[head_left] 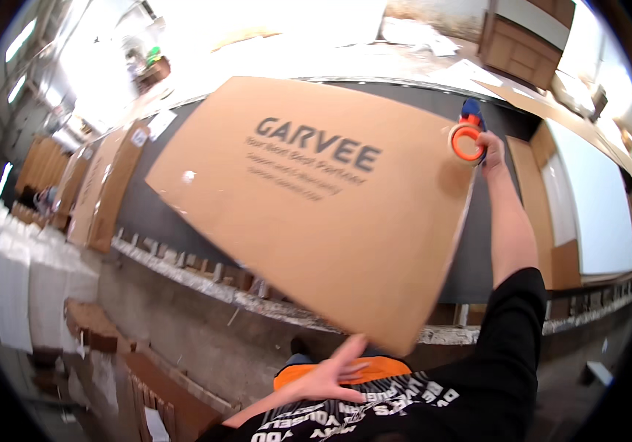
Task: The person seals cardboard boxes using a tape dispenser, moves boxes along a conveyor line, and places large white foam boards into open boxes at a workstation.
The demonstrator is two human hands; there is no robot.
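Note:
A large flat brown carton (286, 228) with dark print lies at a slant across a dark conveyor belt (478, 254), its near corner reaching over the belt's front edge towards me. At its far right corner, my right hand (491, 153) is wrapped round a tape dispenser (466, 141) with an orange ring and a blue head. The dispenser is at the carton's right edge; I cannot tell whether it touches. My left hand (334, 374) is in front of my body, fingers spread, holding nothing. One fingertip is close to the carton's near edge; contact is unclear.
To the right on the belt is an open carton (541, 199) with white panels (599, 202) in it. Closed cartons (110, 188) stand at the belt's left. White foam blocks (29, 280) and cardboard pieces (161, 376) are on the left, beyond the belt's metal rail (198, 280).

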